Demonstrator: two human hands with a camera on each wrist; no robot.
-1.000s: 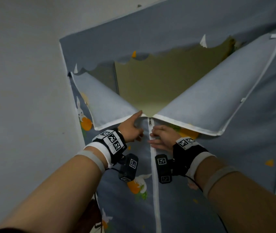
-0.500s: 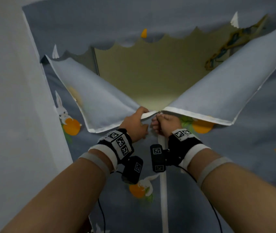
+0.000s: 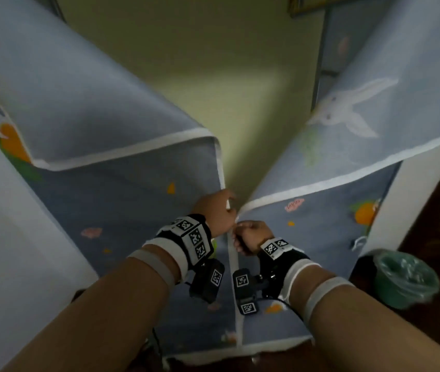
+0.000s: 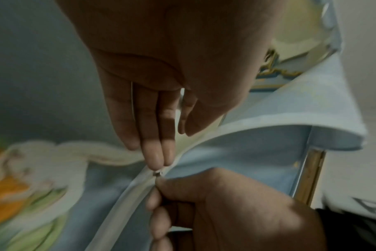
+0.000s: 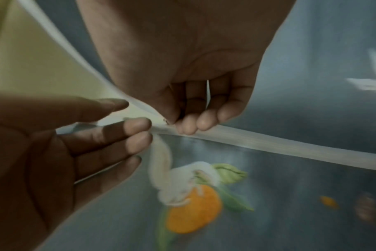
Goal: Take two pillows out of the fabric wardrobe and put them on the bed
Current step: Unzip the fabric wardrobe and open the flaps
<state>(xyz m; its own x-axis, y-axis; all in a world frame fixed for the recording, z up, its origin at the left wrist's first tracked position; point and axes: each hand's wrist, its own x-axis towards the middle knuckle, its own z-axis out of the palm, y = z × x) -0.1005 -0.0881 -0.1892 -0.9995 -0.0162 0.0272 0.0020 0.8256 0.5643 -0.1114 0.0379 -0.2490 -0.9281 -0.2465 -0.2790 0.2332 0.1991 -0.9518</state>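
Head view: R hand (image 3: 251, 234) pinches metal zip pull (image 4: 157, 173); L hand (image 3: 217, 210) flat-fingered on soft wardrobe fabric (image 3: 122, 200)

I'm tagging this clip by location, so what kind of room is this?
Probably a bedroom or storage corner at home: a zip-front fabric wardrobe printed with rabbits and carrots stands against a plain wall, with a lined green bin on dark flooring beside it. No bed shows.
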